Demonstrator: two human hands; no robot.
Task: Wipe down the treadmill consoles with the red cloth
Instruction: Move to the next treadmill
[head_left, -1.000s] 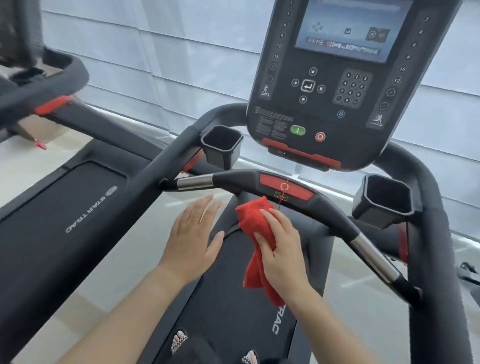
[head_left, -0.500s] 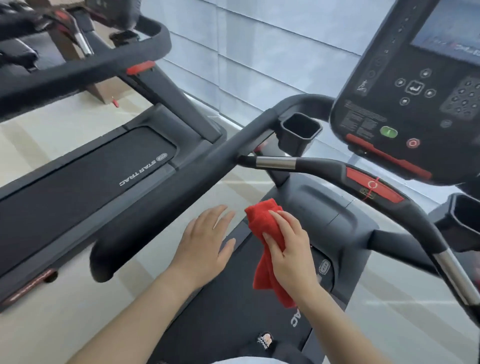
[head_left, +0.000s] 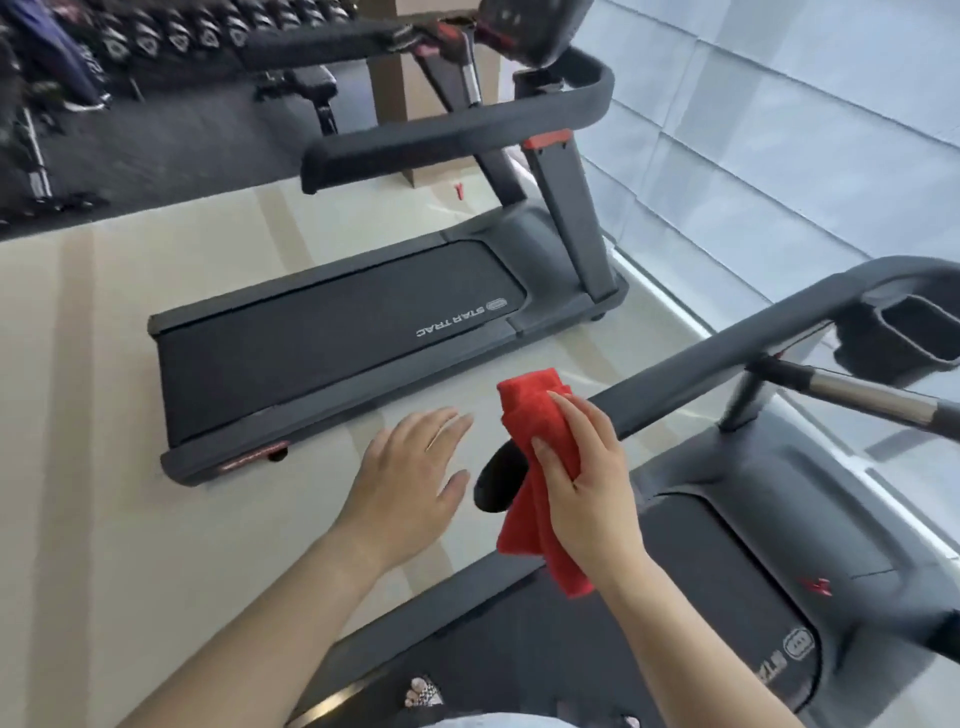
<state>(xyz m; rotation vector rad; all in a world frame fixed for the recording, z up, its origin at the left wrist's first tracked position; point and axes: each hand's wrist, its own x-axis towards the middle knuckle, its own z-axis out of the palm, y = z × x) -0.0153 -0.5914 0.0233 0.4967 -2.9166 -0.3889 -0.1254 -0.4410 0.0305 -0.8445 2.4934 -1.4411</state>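
Note:
My right hand (head_left: 587, 478) grips the folded red cloth (head_left: 524, 410), which hangs down in front of the end of the near treadmill's left handrail (head_left: 701, 384). My left hand (head_left: 410, 478) hovers beside it, fingers spread, holding nothing. The near treadmill's console is out of view; only a cup holder (head_left: 904, 338) and a metal grip bar (head_left: 862, 395) show at the right. A second treadmill (head_left: 337, 332) stands to the left, the underside of its console (head_left: 524, 31) just visible at the top.
Pale floor (head_left: 104, 415) lies between the two treadmills. A dumbbell rack (head_left: 156, 36) and a bench (head_left: 306, 83) stand at the back left. White blinds (head_left: 779, 130) cover the window on the right. A small red clip (head_left: 459, 190) lies on the floor.
My view has swung left, away from the near console toward the second treadmill. Both hands have kept their pose, the right still holding the cloth.

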